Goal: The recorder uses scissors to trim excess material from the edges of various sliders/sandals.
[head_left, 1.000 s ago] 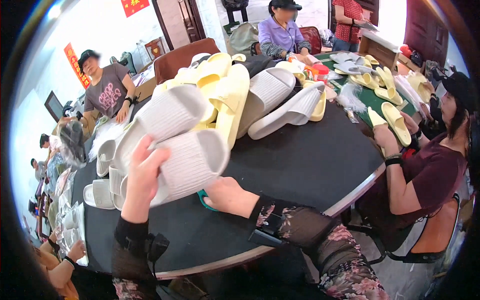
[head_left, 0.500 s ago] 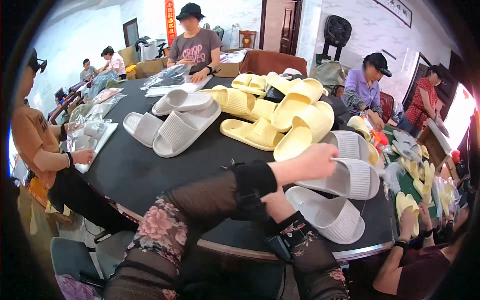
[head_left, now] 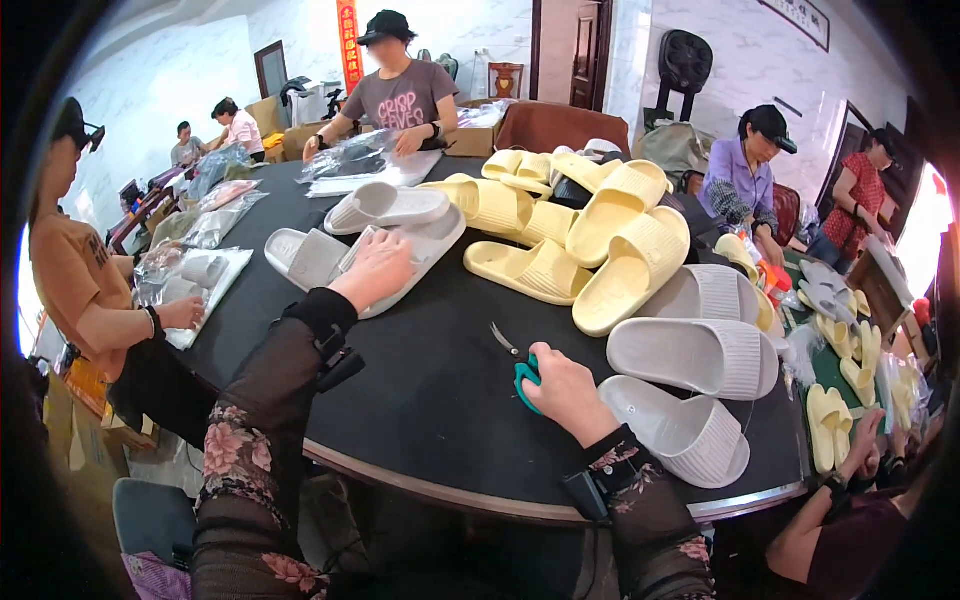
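Note:
My left hand (head_left: pixel 375 268) reaches across the black round table (head_left: pixel 430 400) and lies on a white ribbed slipper (head_left: pixel 425 245), fingers curled over its strap. Beside it lie two more white slippers (head_left: pixel 385 205) (head_left: pixel 305 255). My right hand (head_left: pixel 562 392) rests on the table near me, closed around small teal-handled scissors (head_left: pixel 518 366) whose blades point away to the left. Just right of that hand lie two white slippers (head_left: pixel 695 355) (head_left: pixel 685 432). A heap of pale yellow slippers (head_left: pixel 590 240) fills the table's middle.
Several people sit around the table: one at the left handling clear plastic bags (head_left: pixel 200 275), one at the far side with bagged goods (head_left: pixel 365 165), others at the right. Small yellow and grey slippers (head_left: pixel 840 380) lie on a green surface at the right.
My left hand has left the white slippers at the right and now lies on a white slipper further left. My right hand with the scissors has come into view.

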`<state>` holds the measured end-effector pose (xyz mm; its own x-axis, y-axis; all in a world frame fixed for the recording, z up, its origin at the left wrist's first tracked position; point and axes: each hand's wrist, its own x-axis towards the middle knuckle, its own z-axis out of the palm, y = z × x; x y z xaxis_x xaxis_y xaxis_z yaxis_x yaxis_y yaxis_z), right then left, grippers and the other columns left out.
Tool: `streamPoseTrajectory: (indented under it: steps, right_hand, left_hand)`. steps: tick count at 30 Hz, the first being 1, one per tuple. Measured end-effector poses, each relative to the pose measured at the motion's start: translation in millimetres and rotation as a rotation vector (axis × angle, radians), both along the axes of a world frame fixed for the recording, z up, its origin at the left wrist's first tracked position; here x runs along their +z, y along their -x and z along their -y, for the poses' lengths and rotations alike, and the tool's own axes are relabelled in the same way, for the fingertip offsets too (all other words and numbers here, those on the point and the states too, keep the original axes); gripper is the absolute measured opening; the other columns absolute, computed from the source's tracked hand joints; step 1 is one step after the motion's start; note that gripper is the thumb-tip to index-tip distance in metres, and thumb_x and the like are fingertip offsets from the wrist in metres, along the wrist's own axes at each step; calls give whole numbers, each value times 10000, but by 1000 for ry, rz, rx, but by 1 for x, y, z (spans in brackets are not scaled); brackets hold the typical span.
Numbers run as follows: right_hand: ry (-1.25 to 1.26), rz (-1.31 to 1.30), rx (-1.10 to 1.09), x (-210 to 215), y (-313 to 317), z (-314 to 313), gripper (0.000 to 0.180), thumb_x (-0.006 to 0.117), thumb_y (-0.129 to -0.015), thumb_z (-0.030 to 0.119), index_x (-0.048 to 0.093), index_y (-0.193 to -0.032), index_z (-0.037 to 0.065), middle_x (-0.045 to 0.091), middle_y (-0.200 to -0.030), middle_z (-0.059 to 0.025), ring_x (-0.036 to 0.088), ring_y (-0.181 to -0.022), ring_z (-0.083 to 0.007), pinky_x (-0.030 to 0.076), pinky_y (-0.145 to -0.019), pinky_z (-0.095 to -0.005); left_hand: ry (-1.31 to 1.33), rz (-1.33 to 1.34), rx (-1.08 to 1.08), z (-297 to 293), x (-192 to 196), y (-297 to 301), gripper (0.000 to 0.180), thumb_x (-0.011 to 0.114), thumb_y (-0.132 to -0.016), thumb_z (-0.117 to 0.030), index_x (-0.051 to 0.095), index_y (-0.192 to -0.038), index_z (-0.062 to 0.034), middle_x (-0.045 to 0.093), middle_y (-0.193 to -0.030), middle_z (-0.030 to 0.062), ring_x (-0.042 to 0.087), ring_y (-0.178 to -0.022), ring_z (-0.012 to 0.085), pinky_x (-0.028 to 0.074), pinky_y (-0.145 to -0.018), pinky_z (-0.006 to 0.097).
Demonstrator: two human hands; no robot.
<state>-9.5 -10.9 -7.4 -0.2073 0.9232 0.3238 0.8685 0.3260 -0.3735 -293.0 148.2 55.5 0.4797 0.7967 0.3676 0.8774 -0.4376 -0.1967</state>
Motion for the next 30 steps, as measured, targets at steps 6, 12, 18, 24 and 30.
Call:
streamPoseTrajectory:
  steps: [6, 12, 18, 24, 30]
  right_hand:
    - [32, -5, -12, -2, 3, -4, 321, 624, -777, 241, 491, -980, 31, 618, -845, -194, 626, -771, -370, 518, -679, -444]
    - [8, -252, -110, -1, 3, -7, 382, 679, -767, 234, 522, -1050, 33, 634, -828, -188, 634, -760, -355, 504, -663, -419]
    - [-104, -600, -109, -12, 6, -12, 413, 744, -743, 202, 531, -1047, 20, 619, -752, -152, 627, -669, -263, 489, -616, -354]
    - [-219, -912, -123, -8, -1, -17, 368, 702, -784, 94, 506, -1075, -19, 615, -784, -91, 590, -710, -118, 479, -653, -269]
    - [-253, -993, -66, 3, 5, -11, 350, 677, -801, 44, 484, -1084, -32, 603, -793, -77, 569, -704, -94, 469, -643, -240]
  left_hand:
    - [-72, -78, -67, -5, -10, 28, 185, 617, -740, -159, 584, -852, -15, 584, -959, 141, 480, -1042, 298, 356, -854, 440]
    - [207, -86, -164, 17, 1, 7, 117, 614, -756, -174, 620, -731, -60, 595, -837, 114, 500, -927, 290, 349, -818, 409]
    - [172, -184, -554, 95, 28, -34, 136, 625, -767, -194, 585, -740, -67, 539, -816, 94, 491, -884, 271, 358, -828, 393]
    - [181, -218, -873, 156, 47, -60, 84, 618, -712, -129, 554, -706, -74, 507, -786, 82, 478, -864, 248, 362, -897, 391]
    - [209, -362, -813, 156, 40, -47, 72, 623, -712, -118, 601, -755, -65, 528, -914, 91, 476, -1022, 254, 322, -982, 421]
